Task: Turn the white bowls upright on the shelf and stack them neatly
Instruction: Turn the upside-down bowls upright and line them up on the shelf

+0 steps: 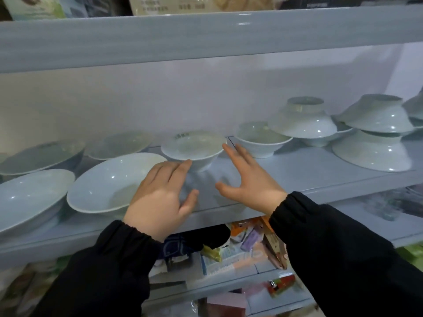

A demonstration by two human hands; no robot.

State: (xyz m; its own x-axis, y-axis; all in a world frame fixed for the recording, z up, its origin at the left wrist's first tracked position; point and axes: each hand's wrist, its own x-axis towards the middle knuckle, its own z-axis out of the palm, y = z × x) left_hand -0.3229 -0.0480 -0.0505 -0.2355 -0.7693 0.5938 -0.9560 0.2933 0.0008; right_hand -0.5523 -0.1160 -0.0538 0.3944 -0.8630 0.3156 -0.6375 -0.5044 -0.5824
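Glazed white bowl (193, 146) sits upright mid-shelf (297, 170), between my left hand (158, 197) and right hand (249, 181), both open and empty. It looks slippery and breakable; I'd hold its rim both sides.

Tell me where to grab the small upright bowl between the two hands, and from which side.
Grip the small upright bowl by its flaring rim, left hand and right hand closing in from opposite sides. Its foot is narrow and the walls slope, so the wide rim probably gives the surest hold.
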